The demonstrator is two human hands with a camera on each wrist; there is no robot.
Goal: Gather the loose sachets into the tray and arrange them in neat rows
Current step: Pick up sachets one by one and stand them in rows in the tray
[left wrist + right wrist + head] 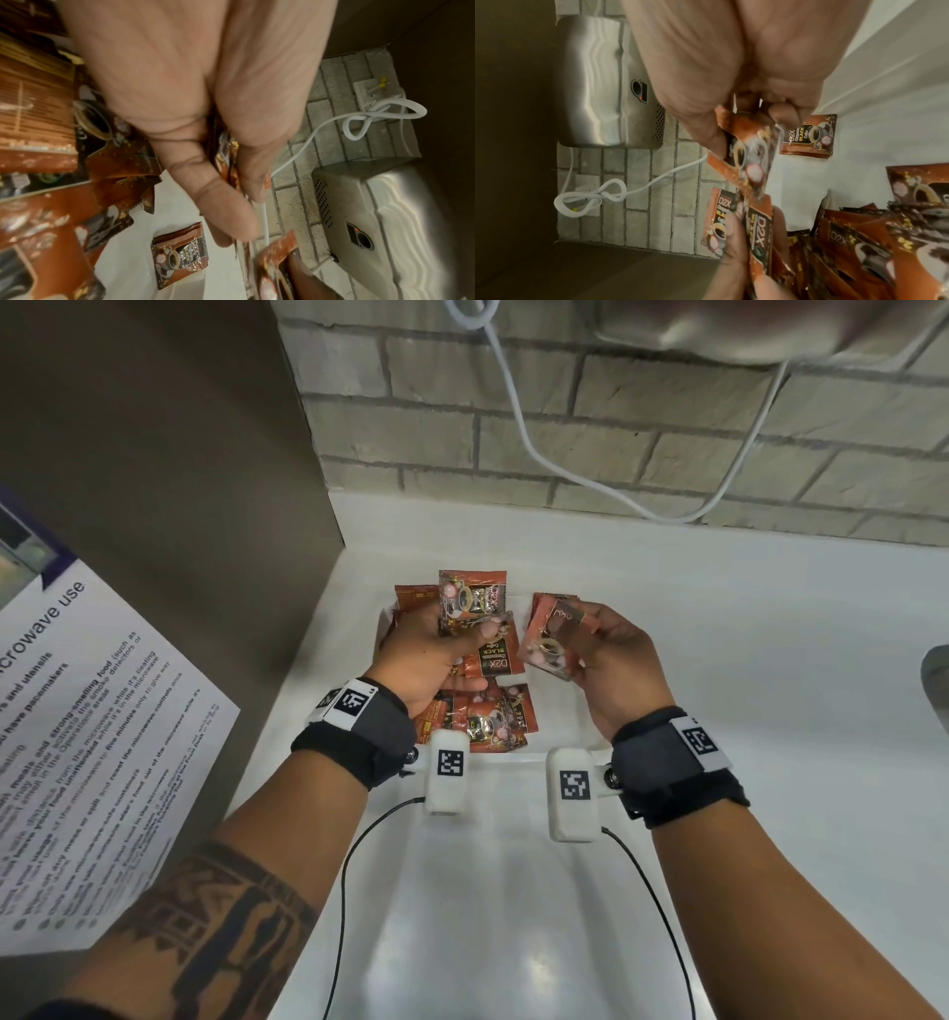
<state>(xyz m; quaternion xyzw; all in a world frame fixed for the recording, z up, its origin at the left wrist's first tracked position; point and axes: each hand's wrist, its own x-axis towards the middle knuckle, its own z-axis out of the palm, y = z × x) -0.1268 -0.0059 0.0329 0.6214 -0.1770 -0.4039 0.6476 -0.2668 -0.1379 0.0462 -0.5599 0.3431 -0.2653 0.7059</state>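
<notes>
From the head view, a glossy white counter (719,660) meets a pale brick wall (667,428), with a brown panel (179,480) left of the tray. The shallow white tray (386,614) holds a loose heap of sachets (493,716), shiny red-brown foil squares with crimped edges; most of its rim is hidden under them and the hands. Above the tray, the left hand (426,649) grips a few sachets (472,598) fanned upward, and the right hand (611,654) pinches another sachet (552,639). A printed notice (92,737) on microwave use, cut off by the frame, lies left of the tray. A white cable (524,428) loops down the wall behind the tray.

In the left wrist view, the left hand's fingers (205,182) curl around foil packets. One sachet lies alone (180,253) on the white surface, beside the blurred heap. A brushed-steel wall unit (385,213) hangs on the brick.

In the right wrist view, thumb and fingertips (706,138) pinch the tilted sachet at its corner. A single sachet (808,138) lies flat beyond the heap. Print on nearer packets is blurred.
</notes>
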